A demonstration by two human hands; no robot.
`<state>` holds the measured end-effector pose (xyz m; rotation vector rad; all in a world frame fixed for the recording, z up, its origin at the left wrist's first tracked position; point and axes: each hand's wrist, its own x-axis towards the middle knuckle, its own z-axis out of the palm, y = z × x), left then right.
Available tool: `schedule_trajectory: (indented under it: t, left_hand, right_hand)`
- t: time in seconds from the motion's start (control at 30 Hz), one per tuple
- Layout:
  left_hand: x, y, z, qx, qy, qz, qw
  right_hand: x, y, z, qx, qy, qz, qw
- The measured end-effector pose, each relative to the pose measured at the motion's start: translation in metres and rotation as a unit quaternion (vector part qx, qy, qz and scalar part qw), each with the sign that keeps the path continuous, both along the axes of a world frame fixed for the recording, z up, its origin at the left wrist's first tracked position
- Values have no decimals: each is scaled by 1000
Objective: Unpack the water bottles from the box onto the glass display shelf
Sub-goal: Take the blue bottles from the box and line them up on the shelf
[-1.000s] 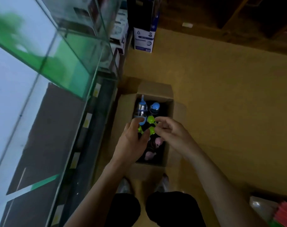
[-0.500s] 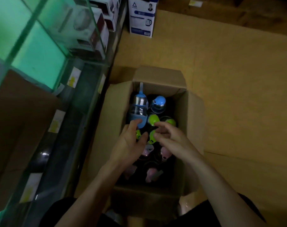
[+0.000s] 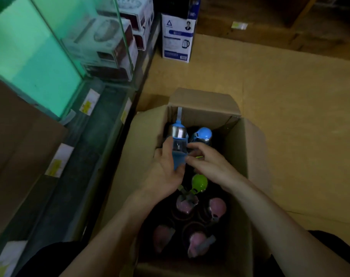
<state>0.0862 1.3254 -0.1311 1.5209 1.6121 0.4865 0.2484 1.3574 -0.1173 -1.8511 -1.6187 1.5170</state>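
**Both hands close on blue bottle (image 3: pixel 178 145) in far-left corner of box (image 3: pixel 250 156)**

Fingers of the left hand (image 3: pixel 164 170) curl round the bottle's blue sleeve, thumb laid up its left side, while the right hand (image 3: pixel 210 166) pinches the same bottle from the right with bent fingertips. The bottle stands in the box's far-left corner, its long axis running up and out of the box, steel shoulder and cap tipped slightly toward the box's far wall, where a strap (image 3: pixel 179 112) lies flat. Just right of it in the box sits a second blue-capped bottle (image 3: pixel 202 134); towards the box's near end stand a green-capped bottle (image 3: pixel 199 181) and four pink-capped bottles (image 3: pixel 185 203). The glass display shelf (image 3: pixel 86 148) lies left of the box, beyond its left flap (image 3: pixel 130 156), so the left hand looks the nearer one for the carry. The lift appears to need a straight rise clear of the box's rim before any swing left; the shelf's glass edge, hung with price tags (image 3: pixel 89 101), is the one to mind. A kettle carton (image 3: pixel 178 37) stands beyond the box's far end
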Motion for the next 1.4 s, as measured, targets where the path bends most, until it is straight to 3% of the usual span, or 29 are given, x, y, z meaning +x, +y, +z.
schedule_trajectory:
  t: [0.47,0.73,0.93,1.27,1.4]
  left_hand:
    - [7,31,-21,-71,-56,50,995]
    - [6,32,-16,-134,-138,106,976]
    - [7,27,-5,-142,-170,107,969]
    - [1,11,5,-159,-202,131,958]
    - [1,7,6,-160,-234,126,951]
  right_hand:
    - [-19,33,-46,11,-11,-31,999]
    - [-31,31,-51,-22,25,-62,998]
    - [-34,34,-44,-47,-23,-57,997]
    - [-24,44,-118,-38,55,-123,990]
    - [-32,30,-72,-25,56,-171,983]
